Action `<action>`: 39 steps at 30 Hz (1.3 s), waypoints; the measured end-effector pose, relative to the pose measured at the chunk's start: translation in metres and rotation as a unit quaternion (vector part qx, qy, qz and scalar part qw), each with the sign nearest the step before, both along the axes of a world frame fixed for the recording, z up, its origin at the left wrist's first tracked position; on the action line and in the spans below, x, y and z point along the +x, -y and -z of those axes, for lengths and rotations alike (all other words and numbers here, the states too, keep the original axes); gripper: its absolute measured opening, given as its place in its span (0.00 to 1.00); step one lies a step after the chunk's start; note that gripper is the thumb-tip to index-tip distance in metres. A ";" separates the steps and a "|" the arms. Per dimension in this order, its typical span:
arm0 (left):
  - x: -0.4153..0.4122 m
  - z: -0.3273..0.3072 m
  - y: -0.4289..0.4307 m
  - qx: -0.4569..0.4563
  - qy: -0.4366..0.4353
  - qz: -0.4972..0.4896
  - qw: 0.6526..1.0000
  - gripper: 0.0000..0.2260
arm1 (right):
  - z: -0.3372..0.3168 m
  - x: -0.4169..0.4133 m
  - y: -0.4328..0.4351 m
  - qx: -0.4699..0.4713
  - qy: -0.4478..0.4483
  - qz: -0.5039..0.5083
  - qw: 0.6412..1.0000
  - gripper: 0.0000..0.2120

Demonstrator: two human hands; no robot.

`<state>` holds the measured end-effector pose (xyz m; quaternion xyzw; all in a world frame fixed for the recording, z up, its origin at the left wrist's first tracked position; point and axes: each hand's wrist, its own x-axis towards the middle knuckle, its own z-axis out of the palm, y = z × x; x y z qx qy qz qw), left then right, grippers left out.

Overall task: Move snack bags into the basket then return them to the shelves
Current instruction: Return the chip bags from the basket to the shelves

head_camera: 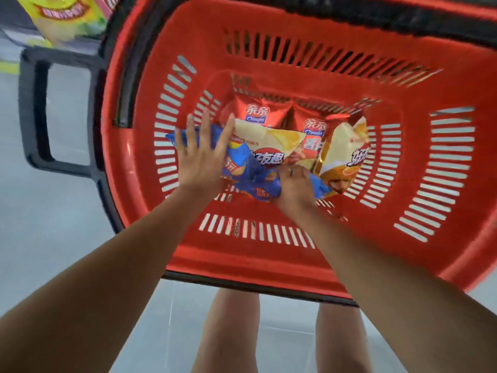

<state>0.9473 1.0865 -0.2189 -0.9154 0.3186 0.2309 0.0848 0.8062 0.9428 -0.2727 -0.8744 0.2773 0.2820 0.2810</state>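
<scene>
A red slotted basket (269,257) stands on the floor below me, with several snack bags at its bottom. Two red bags (255,114) lie at the far side, a cream bag (269,141) and an orange-and-cream bag (347,157) in front of them. A blue chip bag (252,179) lies nearest me. My left hand (201,154) is spread flat, fingers apart, over the blue bag's left end. My right hand (294,184) is closed on the blue bag's right part.
The basket's black handle (40,111) folds out to the left over the grey floor. A yellow snack bag (67,17) shows blurred at the top left. My bare legs (228,332) stand just behind the basket's near rim.
</scene>
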 end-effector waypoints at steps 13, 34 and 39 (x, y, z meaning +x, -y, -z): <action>0.025 -0.062 0.027 -0.004 -0.056 -0.006 0.998 0.35 | -0.086 -0.031 0.066 0.118 0.050 0.206 0.970 0.20; -0.008 -0.487 0.030 -0.180 0.100 0.029 0.978 0.33 | -0.524 -0.063 0.099 0.137 0.327 0.298 0.886 0.31; -0.020 -0.562 0.031 -0.194 0.168 0.092 0.962 0.35 | -0.600 -0.072 0.095 0.143 0.394 0.307 0.855 0.24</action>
